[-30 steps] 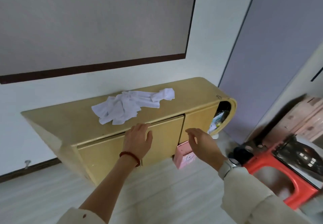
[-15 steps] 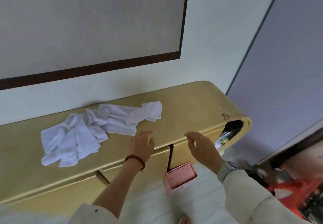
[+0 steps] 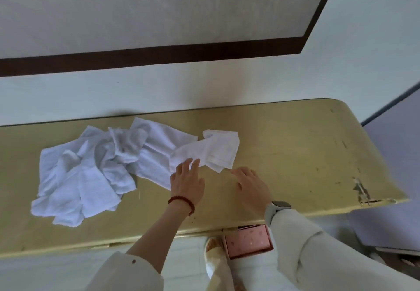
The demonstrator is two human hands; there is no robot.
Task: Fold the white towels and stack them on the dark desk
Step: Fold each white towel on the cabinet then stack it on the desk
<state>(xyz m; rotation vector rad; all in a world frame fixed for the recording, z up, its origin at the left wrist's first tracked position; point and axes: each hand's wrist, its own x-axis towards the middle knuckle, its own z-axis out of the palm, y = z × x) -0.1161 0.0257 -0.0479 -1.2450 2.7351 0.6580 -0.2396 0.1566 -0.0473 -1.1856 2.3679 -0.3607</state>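
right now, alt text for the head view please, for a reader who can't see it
Looking down, a person's left hand reaches with straight fingers to the edge of a small white towel on a yellowish cabinet top, while the open right hand hovers beside it. A crumpled pile of towels lies to the left; a pink box sits on the floor below.

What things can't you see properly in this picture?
- How many white towels are in the heap: the head view shows them crumpled over one another.
- Whether the left hand actually touches the nearest towel: its fingertips overlap the edge.
- The pink box on the floor: the cabinet top and the right sleeve cover part of it.
- The cabinet's left end: cut off by the frame.
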